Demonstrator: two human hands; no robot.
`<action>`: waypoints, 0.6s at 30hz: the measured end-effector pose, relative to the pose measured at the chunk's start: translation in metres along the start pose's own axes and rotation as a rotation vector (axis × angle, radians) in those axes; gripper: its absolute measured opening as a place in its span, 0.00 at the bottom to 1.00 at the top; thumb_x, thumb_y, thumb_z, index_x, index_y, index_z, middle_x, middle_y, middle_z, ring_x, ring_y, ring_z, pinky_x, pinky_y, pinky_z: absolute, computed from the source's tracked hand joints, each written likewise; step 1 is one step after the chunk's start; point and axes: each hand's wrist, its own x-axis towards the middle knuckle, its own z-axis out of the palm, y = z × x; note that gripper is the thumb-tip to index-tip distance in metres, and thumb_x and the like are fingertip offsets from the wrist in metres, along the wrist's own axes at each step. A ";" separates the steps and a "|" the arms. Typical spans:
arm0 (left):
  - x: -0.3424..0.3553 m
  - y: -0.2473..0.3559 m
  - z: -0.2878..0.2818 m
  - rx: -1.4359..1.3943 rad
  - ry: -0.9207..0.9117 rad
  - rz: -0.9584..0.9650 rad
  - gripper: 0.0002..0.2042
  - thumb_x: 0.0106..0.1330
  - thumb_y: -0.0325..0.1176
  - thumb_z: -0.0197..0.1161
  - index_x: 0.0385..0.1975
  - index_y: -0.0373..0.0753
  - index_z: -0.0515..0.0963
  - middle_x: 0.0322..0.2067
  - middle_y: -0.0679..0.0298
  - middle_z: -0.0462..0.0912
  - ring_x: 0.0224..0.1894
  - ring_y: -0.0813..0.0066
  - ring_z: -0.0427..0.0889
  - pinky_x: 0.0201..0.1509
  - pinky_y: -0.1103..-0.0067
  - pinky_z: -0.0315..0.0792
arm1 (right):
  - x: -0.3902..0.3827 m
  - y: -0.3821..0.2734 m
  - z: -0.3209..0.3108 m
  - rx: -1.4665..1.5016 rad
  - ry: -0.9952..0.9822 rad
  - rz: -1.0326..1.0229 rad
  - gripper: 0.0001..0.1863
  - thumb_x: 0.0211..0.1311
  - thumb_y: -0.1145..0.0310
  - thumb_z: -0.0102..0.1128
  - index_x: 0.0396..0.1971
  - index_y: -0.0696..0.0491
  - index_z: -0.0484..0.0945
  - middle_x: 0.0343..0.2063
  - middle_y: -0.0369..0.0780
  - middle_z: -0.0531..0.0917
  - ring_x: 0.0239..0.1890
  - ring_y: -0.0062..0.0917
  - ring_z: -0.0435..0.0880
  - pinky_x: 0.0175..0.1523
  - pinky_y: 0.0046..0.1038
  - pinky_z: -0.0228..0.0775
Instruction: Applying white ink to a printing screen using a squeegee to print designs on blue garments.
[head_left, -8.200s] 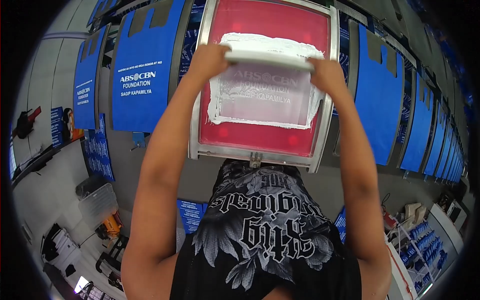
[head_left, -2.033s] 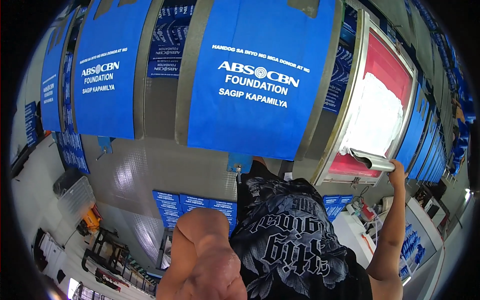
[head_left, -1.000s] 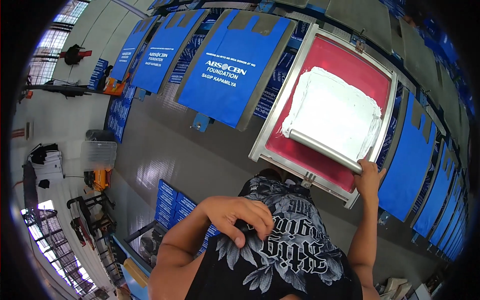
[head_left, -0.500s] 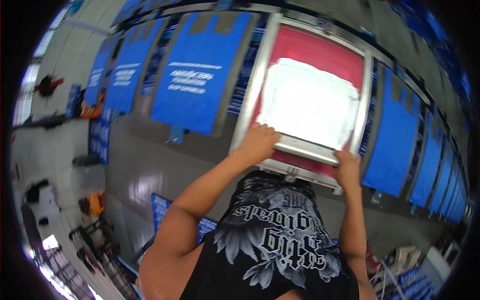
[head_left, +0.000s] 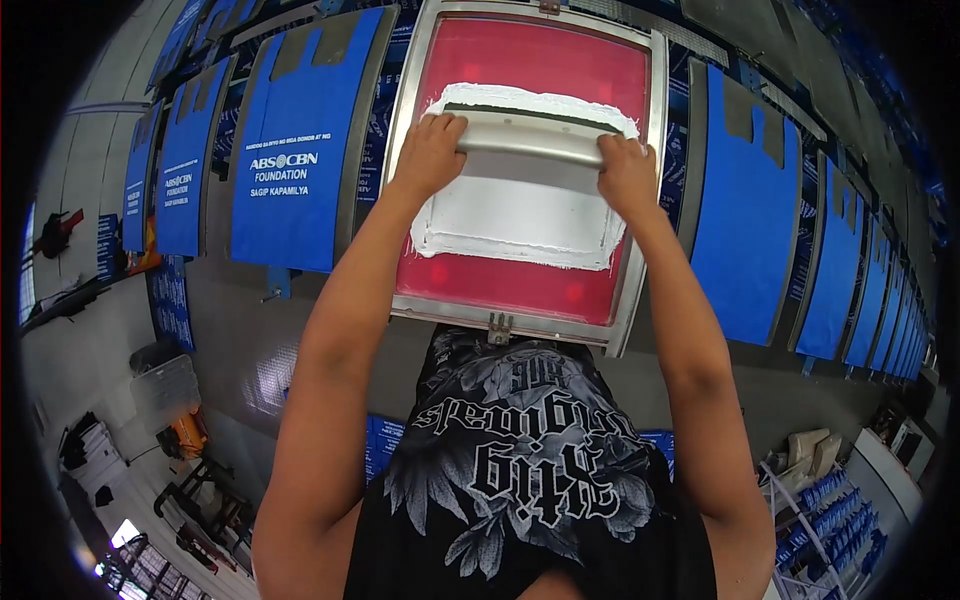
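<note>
A metal-framed printing screen (head_left: 655,180) with red mesh (head_left: 540,60) lies in front of me. White ink (head_left: 520,205) covers the middle of the mesh, with thick ridges along its border. My left hand (head_left: 430,155) is closed round the left end of a silver squeegee (head_left: 530,138), and my right hand (head_left: 627,170) grips its right end. The squeegee lies across the upper part of the white patch. Its blade is mostly hidden beneath the handle, with a dark strip showing on the far side. A small metal clamp (head_left: 499,328) sits at the frame's near edge.
Blue fabric bags (head_left: 300,150) lie flat on boards in a row to the left, and more blue bags (head_left: 750,210) continue to the right. A rack of blue items (head_left: 830,520) stands at lower right. Equipment (head_left: 195,490) fills the floor area at lower left.
Both hands have pushed the squeegee from the near end of the white patch to its far part. The ink behind it looks thinner and smoother. My view has shifted too.
</note>
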 end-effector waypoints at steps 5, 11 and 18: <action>-0.078 0.025 -0.024 -0.090 -0.097 -0.003 0.20 0.39 0.24 0.65 0.38 0.39 0.74 0.38 0.61 0.77 0.43 0.61 0.73 0.48 0.68 0.65 | -0.076 -0.037 -0.020 0.104 -0.196 0.016 0.20 0.40 0.80 0.54 0.39 0.53 0.73 0.34 0.40 0.77 0.43 0.35 0.75 0.58 0.49 0.56; -0.155 0.065 -0.052 -0.201 -0.155 -0.049 0.19 0.34 0.23 0.65 0.32 0.39 0.75 0.29 0.62 0.78 0.36 0.61 0.75 0.42 0.68 0.67 | -0.154 -0.066 -0.062 0.226 -0.284 0.034 0.24 0.34 0.81 0.57 0.39 0.52 0.76 0.33 0.39 0.80 0.40 0.34 0.76 0.61 0.49 0.54; -0.046 0.002 -0.011 -0.074 -0.240 -0.118 0.20 0.37 0.28 0.70 0.36 0.43 0.79 0.31 0.58 0.80 0.36 0.58 0.80 0.40 0.68 0.73 | -0.046 -0.018 -0.012 0.049 -0.193 0.044 0.24 0.36 0.78 0.59 0.41 0.47 0.79 0.28 0.39 0.82 0.36 0.32 0.79 0.61 0.46 0.56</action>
